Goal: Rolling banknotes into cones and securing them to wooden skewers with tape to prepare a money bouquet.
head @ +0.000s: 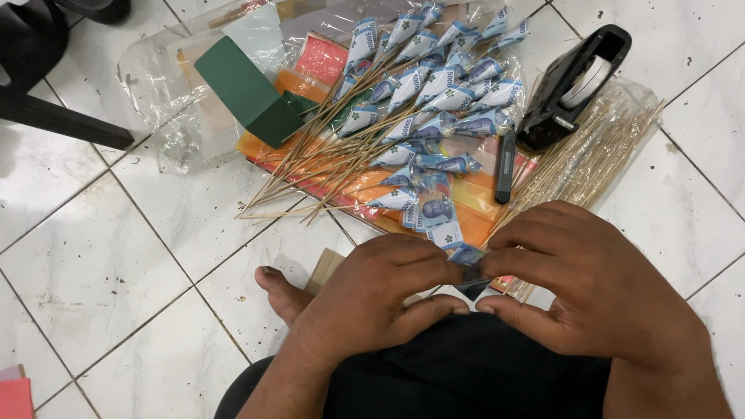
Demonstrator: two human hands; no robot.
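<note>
Hands meet low in the middle of the view, above the person's dark lap. The left hand point(372, 299) and right hand point(582, 287) pinch one folded blue-and-white banknote point(469, 257) between them. Each grip is clenched on the note: left thumb and forefinger take its left side, right fingertips take its right edge, and a dark folded corner pokes out below, between the two thumbs. The note sits right at the fingertips, just in front of the pile it matches.

That pile of skewers point(365, 147) lies fanned on the tiled floor point(116, 256), each thin stick tipped with a note rolled into a blue-white cone, cones pointing up and right. Under them are flat sheets of orange and pink paper point(466, 206) inside clear plastic wrap. A green folded card point(248, 89) rests at the left of the pile. A black tape dispenser point(570, 89) with a clear roll stands upper right; a slim black pen point(504, 164) lies just beside it. Bare skewers in a clear bag point(601, 147) run diagonally at right. A bare foot point(283, 291) shows left of the left hand.
</note>
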